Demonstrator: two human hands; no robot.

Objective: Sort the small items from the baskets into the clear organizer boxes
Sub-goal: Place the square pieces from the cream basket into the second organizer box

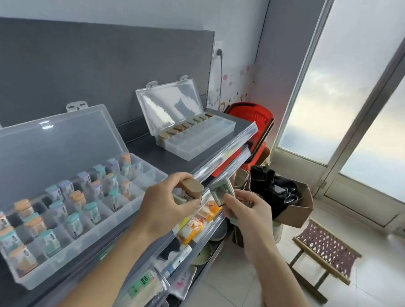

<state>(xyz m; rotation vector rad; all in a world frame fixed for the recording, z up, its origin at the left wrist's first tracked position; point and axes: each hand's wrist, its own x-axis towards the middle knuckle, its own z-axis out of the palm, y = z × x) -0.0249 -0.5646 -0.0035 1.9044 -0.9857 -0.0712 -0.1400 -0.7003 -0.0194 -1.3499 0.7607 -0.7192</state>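
Clear plastic, hinged lid up: near organizer box [86, 248] on the grey shelf top, used as the reference for all positions.

- Near organizer box: most compartments hold small jars with orange, teal or lilac caps. A few compartments at its right end look empty.
- Far organizer box [199, 140], further along the shelf past the right end of the near box, lid also open. One row of tan and brown caps along its hinge side; the front rows look empty.
- Left hand [166, 204], just off the right front corner of the near box: fingers curled round a brown-capped jar [192, 188], held in the air above the shelf edge.
- Right hand [250, 216], further right of the near box and beside the left hand: thumb and fingers pinch a green-labelled item [221, 191]. It is too blurred to identify.
- Red basket [250, 113], beyond the far box as seen from the near box. Contents not visible.

Judgement: the sorting is well along, with the near box nearly full and the far box about one row in. Both held items are yet to be placed. By cap colour, the brown jar belongs in the far box. How much the basket holds cannot be told.
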